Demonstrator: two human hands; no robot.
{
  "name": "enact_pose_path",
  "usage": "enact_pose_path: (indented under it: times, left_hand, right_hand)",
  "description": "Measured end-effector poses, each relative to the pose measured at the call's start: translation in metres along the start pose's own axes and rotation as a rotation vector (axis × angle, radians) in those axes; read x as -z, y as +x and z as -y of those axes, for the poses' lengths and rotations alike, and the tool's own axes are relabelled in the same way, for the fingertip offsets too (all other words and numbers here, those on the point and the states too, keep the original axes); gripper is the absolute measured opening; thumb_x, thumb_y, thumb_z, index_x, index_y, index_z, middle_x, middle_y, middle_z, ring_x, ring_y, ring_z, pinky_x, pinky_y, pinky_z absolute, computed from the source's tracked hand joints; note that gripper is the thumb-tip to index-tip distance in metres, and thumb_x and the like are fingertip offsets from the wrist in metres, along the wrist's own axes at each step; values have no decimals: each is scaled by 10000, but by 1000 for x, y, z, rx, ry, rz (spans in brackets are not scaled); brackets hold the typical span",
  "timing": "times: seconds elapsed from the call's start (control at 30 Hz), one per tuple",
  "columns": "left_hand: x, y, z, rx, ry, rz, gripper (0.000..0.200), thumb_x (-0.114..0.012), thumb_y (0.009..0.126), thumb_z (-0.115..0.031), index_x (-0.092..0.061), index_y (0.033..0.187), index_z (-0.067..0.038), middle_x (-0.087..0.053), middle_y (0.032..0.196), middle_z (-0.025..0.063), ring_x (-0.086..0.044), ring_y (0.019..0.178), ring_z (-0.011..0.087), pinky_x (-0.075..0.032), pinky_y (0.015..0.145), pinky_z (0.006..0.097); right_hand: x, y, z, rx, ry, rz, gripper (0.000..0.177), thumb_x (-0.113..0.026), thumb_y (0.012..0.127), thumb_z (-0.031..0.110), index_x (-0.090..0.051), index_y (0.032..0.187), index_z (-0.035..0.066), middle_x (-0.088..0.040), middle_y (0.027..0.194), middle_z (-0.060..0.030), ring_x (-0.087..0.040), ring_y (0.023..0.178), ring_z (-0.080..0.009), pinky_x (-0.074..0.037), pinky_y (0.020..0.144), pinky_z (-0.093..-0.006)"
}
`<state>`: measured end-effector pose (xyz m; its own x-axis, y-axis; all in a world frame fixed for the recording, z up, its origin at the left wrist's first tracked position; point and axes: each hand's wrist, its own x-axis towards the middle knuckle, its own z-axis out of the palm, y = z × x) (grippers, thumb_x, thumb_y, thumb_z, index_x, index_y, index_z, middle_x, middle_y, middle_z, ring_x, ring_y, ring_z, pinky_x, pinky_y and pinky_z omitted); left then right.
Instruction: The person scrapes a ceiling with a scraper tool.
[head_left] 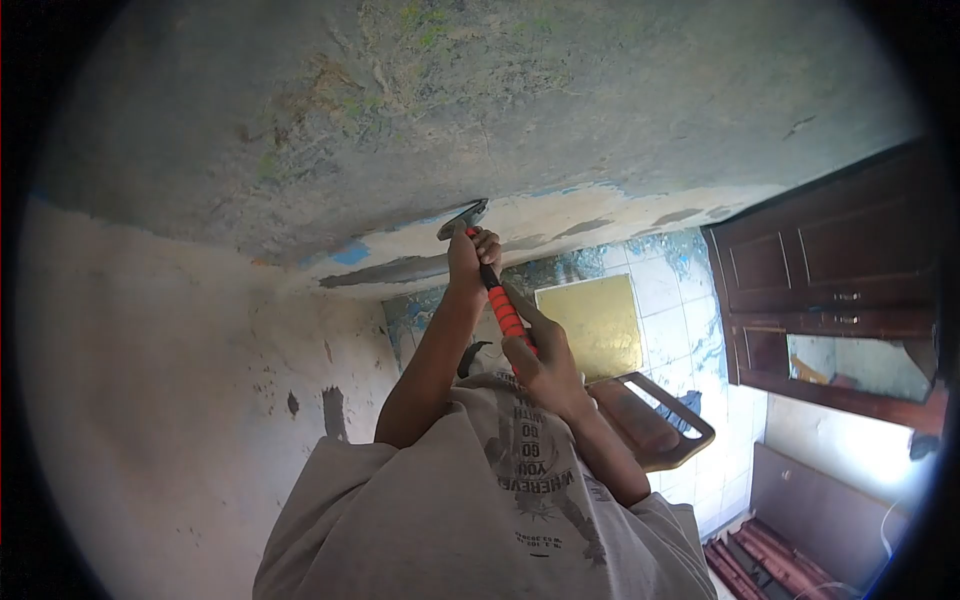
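Observation:
A long-handled scraper [507,312] with a red and black grip slants up to the wall. Its metal blade [464,219] touches the wall at the border between grey, mottled paint and a pale bared strip [570,208]. My left hand [473,262] is closed round the upper handle just below the blade. Lower down, my right hand [543,362] wraps round the red grip, near its end. Both forearms reach up from the sleeves of a light printed T-shirt.
Below at the right, a wooden chair [687,456] and a yellowish board [598,322] stand over pale floor tiles [668,345]. Dark wooden cabinets [850,250] with a mirror line the right side. Reddish-brown slats [770,565] lie at the lower right. A patchy pale wall [180,380] fills the left.

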<state>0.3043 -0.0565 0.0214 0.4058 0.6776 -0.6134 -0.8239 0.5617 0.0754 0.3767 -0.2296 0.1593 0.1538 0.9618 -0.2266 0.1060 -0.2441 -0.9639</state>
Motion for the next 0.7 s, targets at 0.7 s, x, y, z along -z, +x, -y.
enact_pose_path:
  times: [0.7]
  left_hand:
    - [61,-17,68,-144,179,-160,296,-463,1042,-331,-492,917,-64,-492,732,19,-455,562,98,-443,477,228]
  right_hand:
    - [85,-39,-27,241,-440,101,441,-634,844,54,-618,1282,2,-650,762,-217,-657,669,-341,-515,654,-355]
